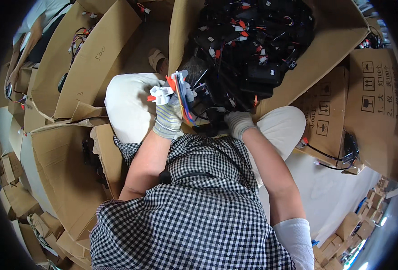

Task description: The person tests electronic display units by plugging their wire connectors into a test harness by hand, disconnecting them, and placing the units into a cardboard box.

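My left hand (pixel 168 119), in a striped knit glove, is closed around a bundle of wires with white and red plug connectors (pixel 162 95). The plugs stick out past the fingers, and coloured wires (pixel 185 107) run down beside the hand. My right hand (pixel 238 123), gloved too, is closed at a black part with cables (pixel 215 119) between my knees; its fingertips are partly hidden. Just beyond, a large open cardboard box (pixel 179 33) holds a heap of black wired units (pixel 262 74) with white and red plugs.
Open cardboard boxes (pixel 79 63) stand at the left, one (pixel 63 171) beside my left thigh. Closed cartons (pixel 374 108) are stacked at the right, where a black wired part (pixel 350 148) hangs. At far left another person's hand (pixel 12 77) is near some wires.
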`<move>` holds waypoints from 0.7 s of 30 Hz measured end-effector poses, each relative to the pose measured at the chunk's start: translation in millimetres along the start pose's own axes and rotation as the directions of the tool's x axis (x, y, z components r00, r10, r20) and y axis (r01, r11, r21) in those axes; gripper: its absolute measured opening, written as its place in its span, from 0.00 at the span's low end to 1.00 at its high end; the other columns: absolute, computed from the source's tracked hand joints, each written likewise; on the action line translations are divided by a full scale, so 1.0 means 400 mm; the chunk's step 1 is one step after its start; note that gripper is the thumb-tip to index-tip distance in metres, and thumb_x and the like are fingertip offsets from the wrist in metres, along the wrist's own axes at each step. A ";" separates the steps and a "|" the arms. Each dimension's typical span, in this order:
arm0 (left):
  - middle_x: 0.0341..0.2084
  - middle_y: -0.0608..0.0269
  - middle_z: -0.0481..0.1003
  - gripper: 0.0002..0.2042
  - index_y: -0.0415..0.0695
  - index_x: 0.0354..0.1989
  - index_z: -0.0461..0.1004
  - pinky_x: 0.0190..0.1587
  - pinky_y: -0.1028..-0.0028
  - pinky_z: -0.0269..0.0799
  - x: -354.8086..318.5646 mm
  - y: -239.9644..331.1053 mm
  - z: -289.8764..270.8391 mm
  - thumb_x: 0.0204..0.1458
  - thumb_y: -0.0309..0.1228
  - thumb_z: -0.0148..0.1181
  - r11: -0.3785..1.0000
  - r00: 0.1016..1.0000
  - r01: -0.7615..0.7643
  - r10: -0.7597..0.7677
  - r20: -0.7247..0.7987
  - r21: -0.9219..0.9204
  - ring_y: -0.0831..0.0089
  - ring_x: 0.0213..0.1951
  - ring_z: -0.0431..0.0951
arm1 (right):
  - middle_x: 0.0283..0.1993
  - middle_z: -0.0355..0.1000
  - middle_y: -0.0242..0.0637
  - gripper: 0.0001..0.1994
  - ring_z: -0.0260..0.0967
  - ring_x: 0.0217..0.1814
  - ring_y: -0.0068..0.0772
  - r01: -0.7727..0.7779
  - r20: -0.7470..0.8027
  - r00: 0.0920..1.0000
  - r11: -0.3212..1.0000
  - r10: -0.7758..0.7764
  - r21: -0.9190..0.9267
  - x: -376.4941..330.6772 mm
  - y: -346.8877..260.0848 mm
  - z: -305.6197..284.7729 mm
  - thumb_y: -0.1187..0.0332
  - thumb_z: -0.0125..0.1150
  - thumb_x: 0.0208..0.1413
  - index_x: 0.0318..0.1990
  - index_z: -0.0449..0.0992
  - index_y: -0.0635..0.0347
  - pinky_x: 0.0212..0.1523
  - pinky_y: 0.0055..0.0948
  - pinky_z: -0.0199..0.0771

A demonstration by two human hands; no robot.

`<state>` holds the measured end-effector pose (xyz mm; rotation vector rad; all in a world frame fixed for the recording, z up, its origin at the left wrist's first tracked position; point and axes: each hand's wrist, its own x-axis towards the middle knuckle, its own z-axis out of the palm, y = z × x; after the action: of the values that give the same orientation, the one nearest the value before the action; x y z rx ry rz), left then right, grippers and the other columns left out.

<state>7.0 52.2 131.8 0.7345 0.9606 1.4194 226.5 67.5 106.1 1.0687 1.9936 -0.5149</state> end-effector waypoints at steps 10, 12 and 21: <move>0.26 0.68 0.69 0.23 0.39 0.52 0.63 0.32 0.79 0.70 0.011 -0.040 -0.024 0.52 0.40 0.55 0.975 0.979 -0.201 0.204 -0.022 0.099 0.80 0.26 0.71 | 0.45 0.70 0.46 0.17 0.67 0.51 0.45 0.130 -0.382 0.924 0.944 -0.005 0.302 0.015 -0.031 0.061 0.61 0.54 0.49 0.45 0.71 0.60 0.50 0.39 0.66; 0.27 0.68 0.69 0.23 0.39 0.56 0.60 0.34 0.80 0.70 0.013 -0.058 -0.026 0.53 0.34 0.54 0.822 0.950 -0.265 0.311 -0.008 0.504 0.81 0.27 0.71 | 0.47 0.68 0.48 0.24 0.65 0.51 0.50 0.236 -0.344 0.935 0.880 -0.090 0.412 0.018 -0.082 0.026 0.59 0.58 0.45 0.50 0.65 0.61 0.51 0.42 0.65; 0.23 0.68 0.69 0.23 0.44 0.52 0.61 0.38 0.67 0.72 -0.020 0.037 0.052 0.52 0.41 0.56 0.775 0.998 -0.061 0.036 -0.053 -0.629 0.75 0.26 0.70 | 0.45 0.68 0.56 0.30 0.69 0.46 0.49 0.306 -0.574 0.808 0.927 -0.133 0.217 0.064 -0.199 0.057 0.50 0.62 0.39 0.46 0.69 0.64 0.44 0.41 0.68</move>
<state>19.2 47.8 155.4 0.2222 0.4286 1.6753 162.7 20.8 70.5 1.2793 2.6396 -0.7130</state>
